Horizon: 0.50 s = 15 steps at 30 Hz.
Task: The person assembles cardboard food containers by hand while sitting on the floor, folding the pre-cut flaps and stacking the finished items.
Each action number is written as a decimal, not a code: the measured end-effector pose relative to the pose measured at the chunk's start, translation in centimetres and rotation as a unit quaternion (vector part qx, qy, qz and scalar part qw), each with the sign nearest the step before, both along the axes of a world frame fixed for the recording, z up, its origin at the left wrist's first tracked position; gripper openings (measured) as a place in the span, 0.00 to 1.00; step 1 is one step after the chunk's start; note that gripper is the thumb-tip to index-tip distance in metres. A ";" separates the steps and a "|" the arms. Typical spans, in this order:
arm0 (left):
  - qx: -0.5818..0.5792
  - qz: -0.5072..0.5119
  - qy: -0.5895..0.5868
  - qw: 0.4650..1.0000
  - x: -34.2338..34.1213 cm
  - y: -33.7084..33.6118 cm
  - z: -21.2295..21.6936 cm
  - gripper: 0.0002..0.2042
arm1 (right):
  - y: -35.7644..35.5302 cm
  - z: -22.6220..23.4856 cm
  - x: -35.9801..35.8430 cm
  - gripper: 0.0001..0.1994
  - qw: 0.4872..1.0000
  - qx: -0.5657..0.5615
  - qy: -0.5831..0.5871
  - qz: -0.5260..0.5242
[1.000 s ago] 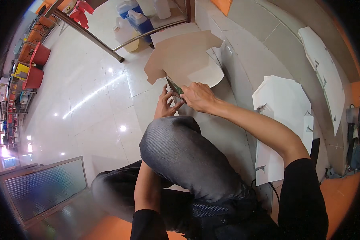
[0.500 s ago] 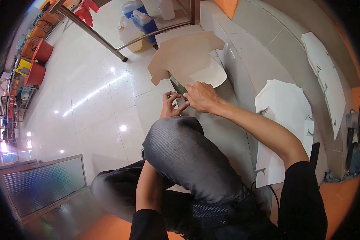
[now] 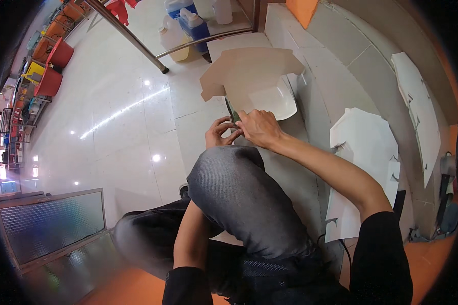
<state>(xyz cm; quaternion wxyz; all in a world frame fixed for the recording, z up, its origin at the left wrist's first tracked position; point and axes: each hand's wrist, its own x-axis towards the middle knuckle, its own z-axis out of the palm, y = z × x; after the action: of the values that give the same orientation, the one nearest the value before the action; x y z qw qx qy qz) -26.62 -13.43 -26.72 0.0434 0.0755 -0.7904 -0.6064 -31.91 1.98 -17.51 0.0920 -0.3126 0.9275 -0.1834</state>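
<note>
A partly folded cardboard box, pale inside and with a broad notched flap at its far side, stands in front of my raised knee. A narrow dark-green face shows along its left edge, beside my fingers. My right hand is closed over the near edge of the box, its thumb against the green part. My left hand pinches the same near-left corner from lower down, thumb and fingertips meeting close to the right hand's. My hands cover that corner, so its exact fold is hidden.
White cardboard pieces with slits lie to my right, and another white piece leans farther right. Past the box are a metal rack leg and blue-filled jugs. A framed textured glass panel is at lower left.
The whole view has shifted slightly. The box's far flap sits a bit lower, its right wall looks more curved up, and less of the green face shows. Both hands keep their hold.
</note>
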 end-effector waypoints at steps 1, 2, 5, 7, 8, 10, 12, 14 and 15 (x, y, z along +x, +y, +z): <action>0.009 0.004 0.001 1.000 0.1 -0.1 0.0 0.12 | -0.1 -0.2 0.1 0.12 1.000 0.001 0.004 0.000; 0.018 0.008 0.003 1.000 0.2 -0.2 0.0 0.12 | 0.0 -0.4 0.1 0.12 1.000 -0.005 0.017 0.004; -0.034 0.016 0.015 0.999 0.2 -0.5 -0.4 0.12 | 0.0 -1.0 0.2 0.13 0.999 -0.017 0.042 0.011; -0.021 0.021 0.035 0.999 0.3 -0.7 -0.9 0.12 | -0.2 -1.1 0.4 0.13 0.999 -0.021 0.036 0.009; -0.016 0.024 0.046 0.999 0.4 -0.9 -1.2 0.12 | -0.4 -1.1 0.4 0.13 0.999 -0.022 0.036 0.008; -0.051 0.020 0.055 0.997 0.4 -1.0 -1.2 0.11 | -0.5 -1.1 0.5 0.13 0.999 -0.024 0.034 0.001; -0.078 0.012 0.062 0.995 0.2 -0.7 -0.9 0.11 | -0.3 -1.1 0.5 0.13 0.999 -0.019 0.033 -0.014; -0.100 0.012 0.068 0.993 0.3 -0.6 -0.3 0.10 | -0.4 -1.1 0.7 0.13 0.999 -0.020 0.033 -0.023; -0.106 0.011 0.076 0.991 0.3 -0.6 -0.3 0.10 | -0.5 -1.1 0.8 0.13 0.999 -0.023 0.034 -0.028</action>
<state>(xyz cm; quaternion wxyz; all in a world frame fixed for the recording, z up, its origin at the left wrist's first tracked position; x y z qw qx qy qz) -26.35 -14.03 -27.02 0.1176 0.0323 -0.8437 -0.5228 -31.12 1.48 -18.59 0.0477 -0.2945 0.9341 -0.1960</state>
